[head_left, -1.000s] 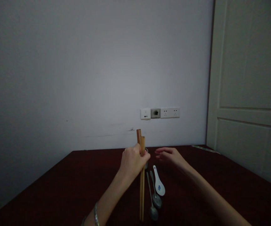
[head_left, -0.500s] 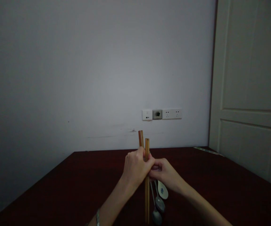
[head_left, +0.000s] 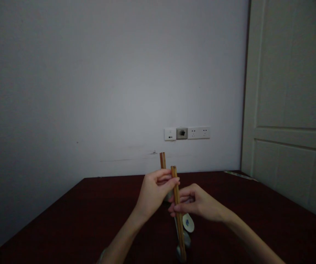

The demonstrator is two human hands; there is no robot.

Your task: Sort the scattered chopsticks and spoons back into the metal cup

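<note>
A pair of wooden chopsticks (head_left: pixel 180 225) is held in front of me, tilted slightly, with the lower ends to the right. Near their upper ends my left hand (head_left: pixel 155 189) is closed in a pinch, thumb in front. Lower down, my right hand (head_left: pixel 199 203) also pinches the pair between thumb and fingers. More chopsticks (head_left: pixel 162 160) stand up behind my left hand, rising from a pale object (head_left: pixel 168 197) that is mostly hidden. Below my right hand lie a white spoon with a blue mark (head_left: pixel 188 223) and two metal spoons (head_left: pixel 187 239), partly covered by the chopsticks.
The dark red table (head_left: pixel 97 216) reaches back to a pale wall (head_left: pixel 119 91) with sockets and a switch (head_left: pixel 198 132). A flat strip (head_left: pixel 239 176) lies at the far right edge, near a white panelled door (head_left: pixel 287 102).
The chopstick pair has gone from upright to tilted, its lower ends swinging right over the metal spoons. My right hand has moved slightly down, its thumb now in front of the chopsticks.
</note>
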